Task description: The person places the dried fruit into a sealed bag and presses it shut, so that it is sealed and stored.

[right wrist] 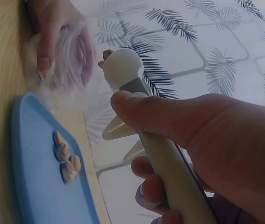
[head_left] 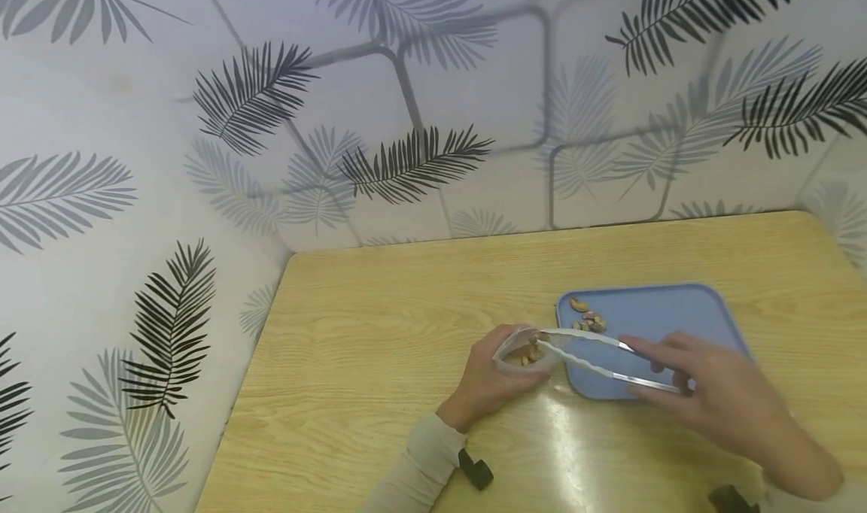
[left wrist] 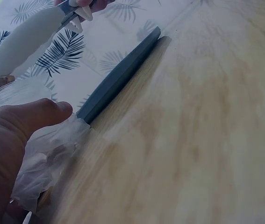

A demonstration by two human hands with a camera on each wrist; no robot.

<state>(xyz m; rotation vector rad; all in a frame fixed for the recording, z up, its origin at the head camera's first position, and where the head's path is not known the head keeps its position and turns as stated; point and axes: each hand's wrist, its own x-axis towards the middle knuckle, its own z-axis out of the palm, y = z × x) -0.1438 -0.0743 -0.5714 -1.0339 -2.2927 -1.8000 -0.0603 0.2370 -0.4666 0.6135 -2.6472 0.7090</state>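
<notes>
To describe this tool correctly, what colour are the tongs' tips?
The tongs' tips are white; the left wrist view shows this best.

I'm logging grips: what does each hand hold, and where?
Left hand: the plastic bag, near its open mouth. Right hand: the tongs, behind their white ends.

"Can you read any lettering from where you're standing?"
"Not a word, and I'm looking hard: no brand or label I can make out on the tongs (right wrist: 160,154) or the plastic bag (left wrist: 41,163)"
"What about the blue tray (head_left: 650,314)?"
"No readable number or sign there, nor on the wall (head_left: 467,99) or the tabletop (head_left: 366,325)"
</notes>
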